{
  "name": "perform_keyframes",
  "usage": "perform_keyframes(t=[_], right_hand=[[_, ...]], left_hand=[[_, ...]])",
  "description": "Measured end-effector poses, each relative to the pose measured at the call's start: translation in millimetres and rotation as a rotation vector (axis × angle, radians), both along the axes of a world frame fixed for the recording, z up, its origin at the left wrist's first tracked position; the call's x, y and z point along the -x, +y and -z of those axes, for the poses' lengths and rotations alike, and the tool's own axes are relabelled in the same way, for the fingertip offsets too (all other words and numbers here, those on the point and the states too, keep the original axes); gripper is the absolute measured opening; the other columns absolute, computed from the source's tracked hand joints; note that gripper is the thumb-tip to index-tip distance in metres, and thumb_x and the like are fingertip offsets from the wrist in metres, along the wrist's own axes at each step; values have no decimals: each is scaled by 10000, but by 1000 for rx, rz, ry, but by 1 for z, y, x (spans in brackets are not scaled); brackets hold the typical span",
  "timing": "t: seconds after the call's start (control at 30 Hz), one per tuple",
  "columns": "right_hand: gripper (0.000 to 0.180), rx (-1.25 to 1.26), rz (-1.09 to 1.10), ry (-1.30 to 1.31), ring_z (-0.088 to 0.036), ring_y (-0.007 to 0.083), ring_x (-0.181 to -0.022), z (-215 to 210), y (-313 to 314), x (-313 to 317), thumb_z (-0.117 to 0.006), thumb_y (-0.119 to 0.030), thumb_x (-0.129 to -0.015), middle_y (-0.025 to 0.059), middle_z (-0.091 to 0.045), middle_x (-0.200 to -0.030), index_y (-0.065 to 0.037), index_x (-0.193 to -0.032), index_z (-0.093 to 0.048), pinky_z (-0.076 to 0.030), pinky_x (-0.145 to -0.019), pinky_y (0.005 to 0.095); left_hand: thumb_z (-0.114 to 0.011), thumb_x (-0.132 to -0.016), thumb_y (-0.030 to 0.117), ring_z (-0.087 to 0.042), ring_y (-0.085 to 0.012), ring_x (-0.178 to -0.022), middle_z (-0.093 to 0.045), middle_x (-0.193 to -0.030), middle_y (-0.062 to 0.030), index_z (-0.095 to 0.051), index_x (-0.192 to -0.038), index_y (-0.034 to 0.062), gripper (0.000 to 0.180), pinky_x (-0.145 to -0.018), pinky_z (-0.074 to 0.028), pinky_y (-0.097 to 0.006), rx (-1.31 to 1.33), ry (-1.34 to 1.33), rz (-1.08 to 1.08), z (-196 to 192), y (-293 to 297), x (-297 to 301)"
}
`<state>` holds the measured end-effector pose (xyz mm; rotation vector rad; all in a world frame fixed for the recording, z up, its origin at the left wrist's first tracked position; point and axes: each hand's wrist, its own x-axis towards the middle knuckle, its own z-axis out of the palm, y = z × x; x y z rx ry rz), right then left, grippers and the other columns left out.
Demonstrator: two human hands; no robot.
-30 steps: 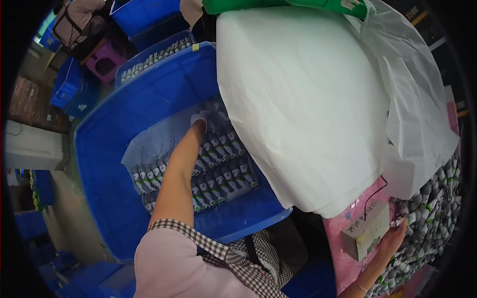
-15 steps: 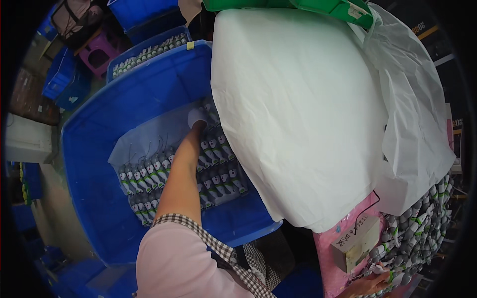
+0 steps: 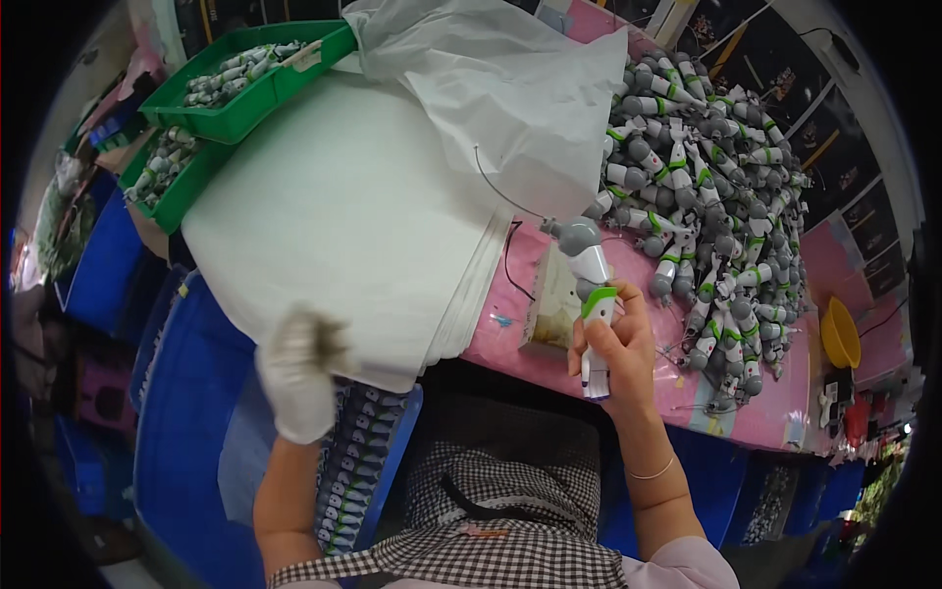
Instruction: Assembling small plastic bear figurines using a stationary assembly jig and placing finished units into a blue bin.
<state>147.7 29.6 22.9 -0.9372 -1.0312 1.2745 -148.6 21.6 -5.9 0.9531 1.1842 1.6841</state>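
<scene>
Pink worktop (image 3: pixel 549 324) now fills the frame's centre: the gloved left hand (image 3: pixel 297 378), fingers loosely curled and empty, has lifted from the blue bin (image 3: pixel 182 432); the right hand (image 3: pixel 613 344) grips a grey-white-green toy figure (image 3: pixel 592 294).

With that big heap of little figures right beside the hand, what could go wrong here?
The heap of grey and green figures is piled high on the pink table, so a nudge might send some sliding off. The right hand holds one figure by its lower part only; it could slip. The gloved left hand is blurred.
</scene>
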Motion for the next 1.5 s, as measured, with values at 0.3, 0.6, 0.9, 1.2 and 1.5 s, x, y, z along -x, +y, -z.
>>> perform_keyframes(t=[0.3,0.6,0.9,1.2,1.5], right_hand=[[620,72,-472,522,-605,198,-914,34,-47,-4,-636,-103,-841,197,-564,-1120,-96,-1344,-274,-506,-780,338],[477,-718,-55,-739,-579,147,-663,35,-55,-22,-741,-9,-691,96,-597,-875,-73,-1135,-579,-485,-598,250],[505,-615,-126,-666,-604,192,-723,41,-64,-31,-747,-21,-671,104,-605,-909,-69,-1145,-580,-498,-591,263],[171,-123,-79,-335,-594,84,-601,36,-62,-65,-621,-75,-835,101,-658,-816,34,-964,-648,-489,-559,218],[343,174,18,298,-628,106,-608,22,7,-75,-548,-208,-912,132,-645,-1032,33,-1156,-539,-532,-576,229]], left_hand=[[-491,-931,292,-537,-257,-1093,-548,-1140,-119,-413,-1238,60,392,-889,-480,-403,212,-748,871,-13,31,-143],[-382,-955,419,-599,-215,-844,-595,-1047,-123,-454,-1248,38,486,-768,-509,-338,252,-770,1092,-20,18,-173],[-370,-936,472,-553,-171,-691,-567,-879,-66,-471,-1112,59,460,-616,-478,-324,452,-983,891,1,14,-178],[-396,-925,479,-613,-230,-816,-608,-995,-110,-470,-1191,20,536,-715,-522,-357,521,-1113,945,9,13,-168],[-332,-927,534,-634,-232,-776,-616,-1048,-155,-461,-1247,34,607,-630,-557,-349,588,-799,949,-2,-8,-166]])
